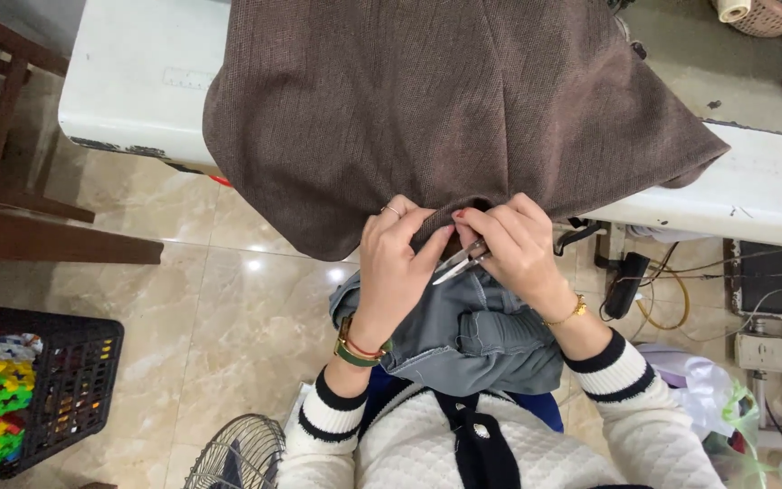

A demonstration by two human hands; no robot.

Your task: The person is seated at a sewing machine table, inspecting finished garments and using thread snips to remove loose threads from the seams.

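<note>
A large brown ribbed fabric point(445, 109) hangs over the front edge of a white work table point(138, 81). My left hand point(395, 263) pinches the fabric's lower edge; it wears a ring and a green-strapped watch. My right hand point(513, 249) holds small metal thread snips point(459, 263) with the blades pointing left at that pinched edge. A grey garment point(463, 330) lies bunched on my lap under both hands.
A black plastic crate point(74, 380) with colourful pieces sits on the tiled floor at the left. A fan's wire grille point(237, 453) is at the bottom. Cables and a pedal point(776, 281) lie under the table at right. Wooden furniture point(11, 199) stands far left.
</note>
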